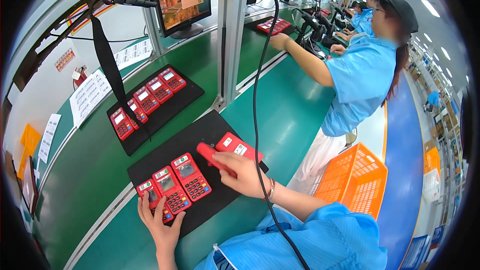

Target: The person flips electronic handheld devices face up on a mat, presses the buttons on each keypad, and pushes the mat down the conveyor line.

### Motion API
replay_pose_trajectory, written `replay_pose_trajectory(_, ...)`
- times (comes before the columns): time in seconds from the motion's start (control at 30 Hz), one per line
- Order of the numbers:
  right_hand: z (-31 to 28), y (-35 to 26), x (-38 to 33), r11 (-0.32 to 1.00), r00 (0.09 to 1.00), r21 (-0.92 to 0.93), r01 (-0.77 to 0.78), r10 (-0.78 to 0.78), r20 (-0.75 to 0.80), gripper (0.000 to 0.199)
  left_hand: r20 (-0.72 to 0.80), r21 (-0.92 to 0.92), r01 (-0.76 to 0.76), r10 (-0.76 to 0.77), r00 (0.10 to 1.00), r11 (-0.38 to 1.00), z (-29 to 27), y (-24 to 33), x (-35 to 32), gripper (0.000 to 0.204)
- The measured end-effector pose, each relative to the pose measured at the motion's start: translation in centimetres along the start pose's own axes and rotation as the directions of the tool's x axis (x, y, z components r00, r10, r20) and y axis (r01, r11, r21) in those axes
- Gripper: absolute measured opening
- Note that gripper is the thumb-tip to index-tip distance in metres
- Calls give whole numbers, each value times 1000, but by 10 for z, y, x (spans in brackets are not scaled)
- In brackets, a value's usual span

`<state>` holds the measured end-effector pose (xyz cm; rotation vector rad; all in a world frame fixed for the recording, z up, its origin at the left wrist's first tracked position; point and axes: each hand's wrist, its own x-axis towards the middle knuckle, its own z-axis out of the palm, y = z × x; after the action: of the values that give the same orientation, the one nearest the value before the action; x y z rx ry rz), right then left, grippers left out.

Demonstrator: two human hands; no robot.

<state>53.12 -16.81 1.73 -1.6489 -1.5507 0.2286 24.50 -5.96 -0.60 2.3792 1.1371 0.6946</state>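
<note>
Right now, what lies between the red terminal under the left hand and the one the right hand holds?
Two face-up red terminals on the black mat, in the head view.

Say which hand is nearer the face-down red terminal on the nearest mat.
The right hand, beside the face-down terminal; the left hand is farther left, on a face-up terminal.

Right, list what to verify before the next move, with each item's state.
1. Right hand holding a terminal: ok, the held red terminal is seen edge-on.
2. Held terminal's screen: cannot tell, turned from view.
3. Left hand at the leftmost near terminal: ok, fingers spread over it.
4. Every terminal on the near mat face up: not ok, the rightmost terminal lies face down.
5. Far row of five terminals face up: ok.
</note>
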Motion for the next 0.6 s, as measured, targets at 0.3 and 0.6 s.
replay_pose_trajectory(0.3,-4,22,3,980,979,-167,104,-131,-159,46,-12,29,17,-17,1000,999,0,2,-6,62)
replay_pose_trajectory(0.6,-26,31,5,974,969,61,-219,224,-102,46,-29,-3,-43,43,999,999,3,8,3,53)
